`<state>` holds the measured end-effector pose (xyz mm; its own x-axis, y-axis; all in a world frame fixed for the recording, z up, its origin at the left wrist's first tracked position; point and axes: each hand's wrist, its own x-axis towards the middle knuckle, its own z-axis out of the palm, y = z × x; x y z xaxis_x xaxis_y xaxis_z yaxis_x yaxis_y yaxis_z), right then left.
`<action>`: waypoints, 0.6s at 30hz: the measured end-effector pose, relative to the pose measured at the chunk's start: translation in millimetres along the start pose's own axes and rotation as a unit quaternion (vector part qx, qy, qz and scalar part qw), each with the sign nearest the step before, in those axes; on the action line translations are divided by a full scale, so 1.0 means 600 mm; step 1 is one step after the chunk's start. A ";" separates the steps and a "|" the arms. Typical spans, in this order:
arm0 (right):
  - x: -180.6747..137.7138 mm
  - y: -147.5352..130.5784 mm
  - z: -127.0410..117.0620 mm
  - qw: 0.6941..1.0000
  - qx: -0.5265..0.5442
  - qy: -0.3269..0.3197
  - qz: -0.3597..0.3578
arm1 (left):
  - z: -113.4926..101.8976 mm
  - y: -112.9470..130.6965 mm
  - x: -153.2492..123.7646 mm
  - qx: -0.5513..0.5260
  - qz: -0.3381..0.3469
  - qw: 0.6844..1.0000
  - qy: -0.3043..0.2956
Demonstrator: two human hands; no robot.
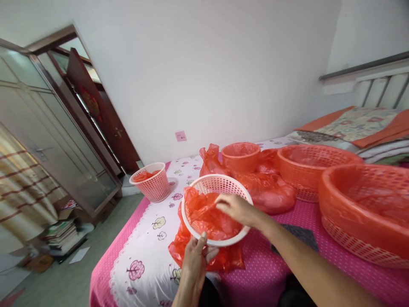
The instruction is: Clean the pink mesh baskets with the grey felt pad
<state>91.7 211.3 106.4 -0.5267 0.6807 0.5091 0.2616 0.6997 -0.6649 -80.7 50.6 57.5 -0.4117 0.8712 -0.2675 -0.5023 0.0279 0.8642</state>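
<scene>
A white perforated plastic basket (223, 182) is tilted over the bed, with a red plastic bag (207, 215) inside it and spilling over its near rim. My left hand (195, 256) grips the basket's near rim, thumb over the edge. My right hand (235, 208) reaches into the basket from the right, fingers pinched on the red bag. More of the red bag hangs below the basket (179, 249).
On the pink bed (143, 238) stand a small pink basket (153, 183) lined in red, a round orange basket (241, 155), loose red bags (268, 192) and two large orange baskets (309, 168) (364, 204). Folded bedding (358, 128) lies at the back right. Books (60, 234) sit on the floor at left.
</scene>
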 end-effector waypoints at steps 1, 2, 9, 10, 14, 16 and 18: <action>-0.016 0.013 -0.023 0.993 0.058 0.100 0.019 | 0.007 0.003 0.003 -0.009 0.012 1.000 0.001; -0.036 0.030 -0.040 0.965 0.114 0.227 0.059 | 0.015 0.006 0.007 -0.022 0.029 0.999 0.005; -0.186 0.119 0.077 0.857 0.209 0.395 0.257 | 0.061 0.051 0.006 -0.072 0.113 0.990 0.036; -0.197 0.119 0.116 0.877 0.202 0.355 0.253 | 0.063 0.058 0.003 -0.071 0.124 0.989 0.035; -0.219 0.127 0.248 0.991 0.011 0.077 0.105 | 0.069 0.091 -0.003 -0.047 0.168 0.985 0.016; -0.225 0.146 0.280 0.989 -0.082 -0.034 0.119 | 0.071 0.115 0.003 -0.041 0.183 0.982 0.004; -0.232 0.172 0.293 0.973 -0.135 -0.108 0.154 | 0.072 0.147 0.021 -0.044 0.197 0.979 0.001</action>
<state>49.4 150.7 -129.1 -0.5389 0.8266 0.1622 0.6224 0.5204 -0.5846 -97.3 85.2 149.0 -0.5878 0.8052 0.0782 -0.3685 -0.3525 0.8602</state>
